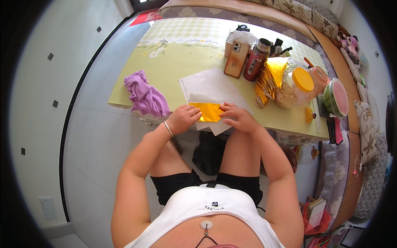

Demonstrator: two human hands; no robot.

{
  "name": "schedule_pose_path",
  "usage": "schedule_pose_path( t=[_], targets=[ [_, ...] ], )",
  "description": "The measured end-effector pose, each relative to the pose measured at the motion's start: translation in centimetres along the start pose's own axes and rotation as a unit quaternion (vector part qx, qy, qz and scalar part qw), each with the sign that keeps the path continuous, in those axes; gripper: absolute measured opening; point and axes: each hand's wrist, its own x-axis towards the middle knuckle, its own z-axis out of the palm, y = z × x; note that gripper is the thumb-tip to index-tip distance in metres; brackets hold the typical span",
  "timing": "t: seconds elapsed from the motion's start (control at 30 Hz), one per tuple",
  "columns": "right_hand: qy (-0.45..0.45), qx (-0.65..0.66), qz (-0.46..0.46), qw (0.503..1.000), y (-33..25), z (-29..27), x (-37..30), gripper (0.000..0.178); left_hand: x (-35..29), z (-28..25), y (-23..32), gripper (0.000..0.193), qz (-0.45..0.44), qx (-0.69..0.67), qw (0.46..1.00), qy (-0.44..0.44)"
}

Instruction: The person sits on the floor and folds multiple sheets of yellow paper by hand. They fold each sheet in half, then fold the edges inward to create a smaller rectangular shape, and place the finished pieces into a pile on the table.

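Observation:
A shiny gold foil sheet (210, 112) lies over white paper sheets (215, 82) at the table's near edge. My left hand (185, 118) grips its left end, with the fingertips on the gold surface. At the right end, my right hand (240, 118) holds the sheet between fingers and thumb, the thumb standing a little apart. Both hands' undersides are hidden. Corners of the white paper stick out over the table edge below the foil.
A purple cloth (145, 94) lies left of the papers. To the right stand a phone (237, 59), a dark red thermos (256, 60), folded gold foil pieces (269, 80), a yellow-lidded jar (291, 87) and a pink-lidded tub (337, 97). The table's near edge (285, 131) runs above my knees.

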Motion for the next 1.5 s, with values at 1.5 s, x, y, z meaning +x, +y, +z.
schedule_pose_path(
  t=[1.5],
  targets=[
    [0.206, -0.332, -0.013, 0.920, -3.4, 8.9, 2.5, 0.051, -2.1, 4.1, 6.6, 0.066, -0.223, 0.125, 0.963, -0.081]
  ],
)
